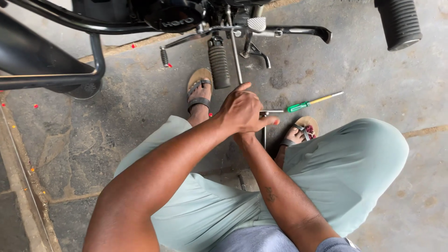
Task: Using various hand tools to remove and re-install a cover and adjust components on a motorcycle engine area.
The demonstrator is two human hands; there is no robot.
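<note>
Left hand (240, 111): fingers curled shut around the top of a thin metal rod, thumb pointing right along a short cross piece.
Metal rod (236, 58): rises from the fist toward the motorcycle's underside, slightly tilted, passing just right of the ribbed footpeg (219, 65).
Right hand: hidden beneath the left fist; only the forearm shows, so its grip cannot be told.
Lower shaft (264, 135): drops from under the fists to the stone floor, between the two sandalled feet.
Screwdriver (313, 101): green-handled, lying on the floor just right of the hands, apart from them.
</note>
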